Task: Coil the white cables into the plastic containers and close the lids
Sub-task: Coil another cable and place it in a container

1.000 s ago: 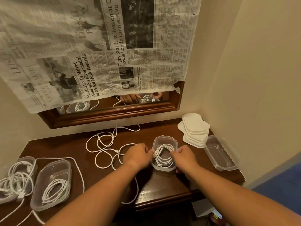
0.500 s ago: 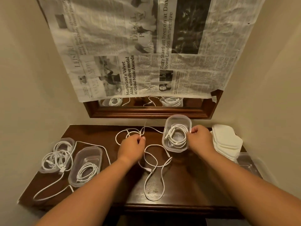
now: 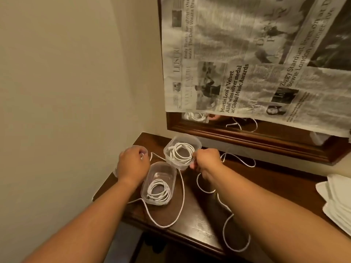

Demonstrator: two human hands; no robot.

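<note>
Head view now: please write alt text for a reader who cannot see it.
The right hand grips the rim of a clear container holding a coiled white cable; the left hand is to its left. A second filled container and loose cables lie on a dark table.

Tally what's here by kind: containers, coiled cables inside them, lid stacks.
Containers: 3 (one gripped by the right hand, one nearer, one mostly hidden behind the left hand)
Coiled cables in containers: 2
Lid stacks: 1
Total: 6
</note>
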